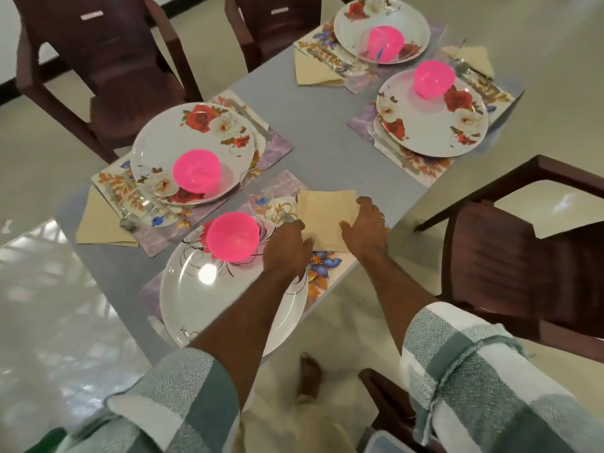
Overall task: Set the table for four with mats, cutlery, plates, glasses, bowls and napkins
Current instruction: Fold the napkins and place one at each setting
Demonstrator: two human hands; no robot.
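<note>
A beige napkin (pixel 327 214) lies on the near floral mat (pixel 323 273), right of the near white plate (pixel 209 302) with its pink bowl (pixel 232 236). My left hand (pixel 287 246) grips the napkin's near left edge. My right hand (pixel 366 227) holds its right edge, fingers curled over it. A fork (pixel 287 217) and a clear glass (pixel 261 197) sit just left of the napkin. Three other places each have a mat, a flowered plate (pixel 192 148), a pink bowl (pixel 196 171) and a folded napkin (pixel 101 223).
The grey table (pixel 313 125) is ringed by dark brown chairs: two at the far side (pixel 108 60), one at the right (pixel 523 256). The far places (pixel 431 125) crowd the table's right end. My bare foot (pixel 309 374) stands on the tiled floor below the table edge.
</note>
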